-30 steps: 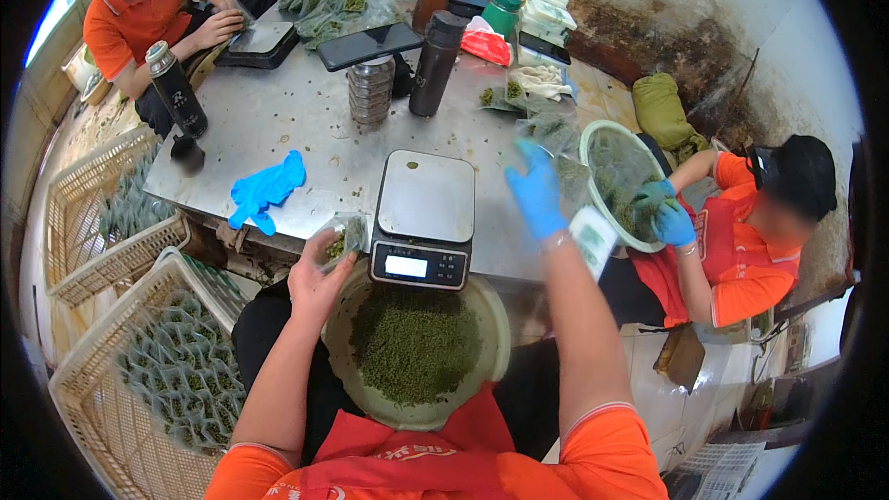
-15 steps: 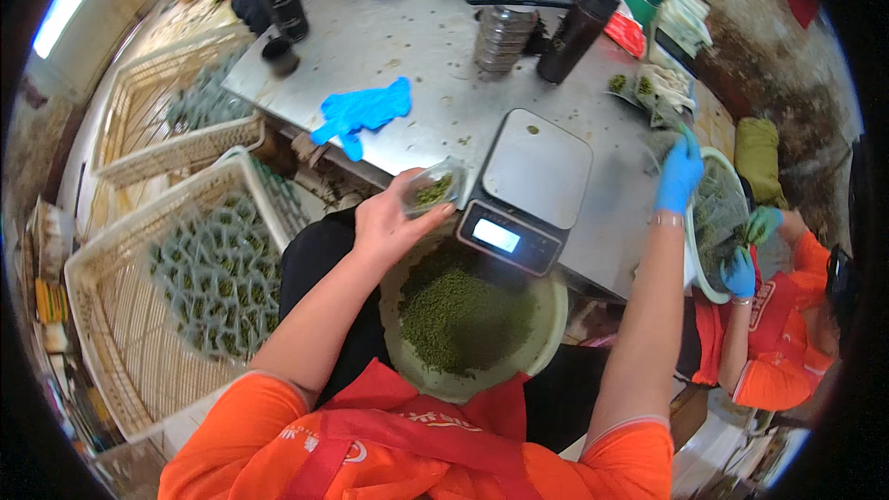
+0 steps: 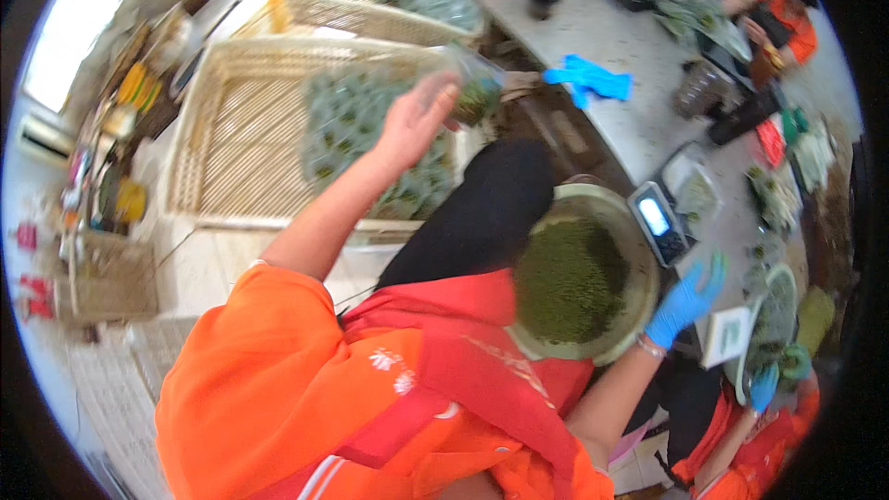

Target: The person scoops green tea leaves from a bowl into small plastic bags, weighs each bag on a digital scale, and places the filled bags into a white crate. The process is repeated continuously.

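My bare left hand [image 3: 417,116] is stretched out to the left over a large wicker basket [image 3: 231,148]. At its fingertips it holds a small clear packet [image 3: 477,93] of green leaves. Several similar packets [image 3: 356,130] lie in the basket below. My right hand [image 3: 685,301], in a blue glove, hovers with fingers spread and nothing in it beside a metal bowl [image 3: 639,250]. The bowl is full of loose green leaves and rests on my lap. A small digital scale [image 3: 657,218] sits on the steel table [image 3: 639,120] just beyond the bowl.
A spare blue glove [image 3: 588,79] lies on the table edge. A second wicker basket [image 3: 398,0] with packets stands farther back. A person in orange with blue gloves [image 3: 769,389] works at lower right beside a green basket. Another person's hands are at the table's far end.
My head and body have turned left. My left hand carried the packet from beside the scale out over the wicker basket. My right hand dropped from the table toward the bowl.
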